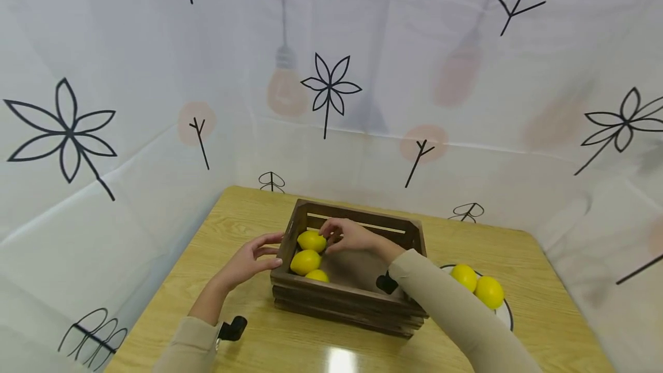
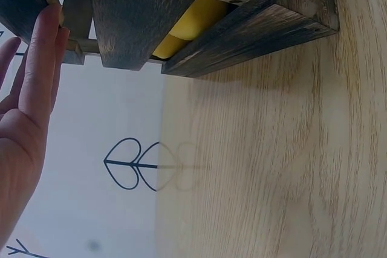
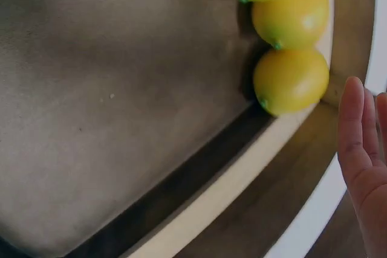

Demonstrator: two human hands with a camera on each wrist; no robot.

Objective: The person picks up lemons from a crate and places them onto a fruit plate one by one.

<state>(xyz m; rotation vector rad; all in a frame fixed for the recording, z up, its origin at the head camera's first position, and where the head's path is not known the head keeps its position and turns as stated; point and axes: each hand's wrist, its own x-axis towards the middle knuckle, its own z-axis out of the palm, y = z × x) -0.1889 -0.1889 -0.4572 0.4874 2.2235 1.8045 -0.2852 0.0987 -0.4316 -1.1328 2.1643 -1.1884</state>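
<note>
A dark brown wooden crate (image 1: 357, 304) stands on the table with three yellow lemons (image 1: 305, 262) in a row along its left end. My left hand (image 1: 255, 259) touches the outside of that end, fingers extended; the left wrist view shows the fingers (image 2: 43, 58) against the slats. Inside the crate, my right hand (image 1: 351, 236) hovers beside the farthest lemon (image 1: 312, 240), with its fingers loosely bent and nothing held. In the right wrist view, the fingers (image 3: 352, 119) stand apart from the nearest lemon (image 3: 291, 81).
To the right of the crate, a white plate (image 1: 505, 312) with a dark rim carries two lemons (image 1: 489, 292), partly behind the right sleeve (image 1: 461, 315). The light wooden table (image 1: 233, 217) is backed by a patterned white cloth (image 1: 362, 154).
</note>
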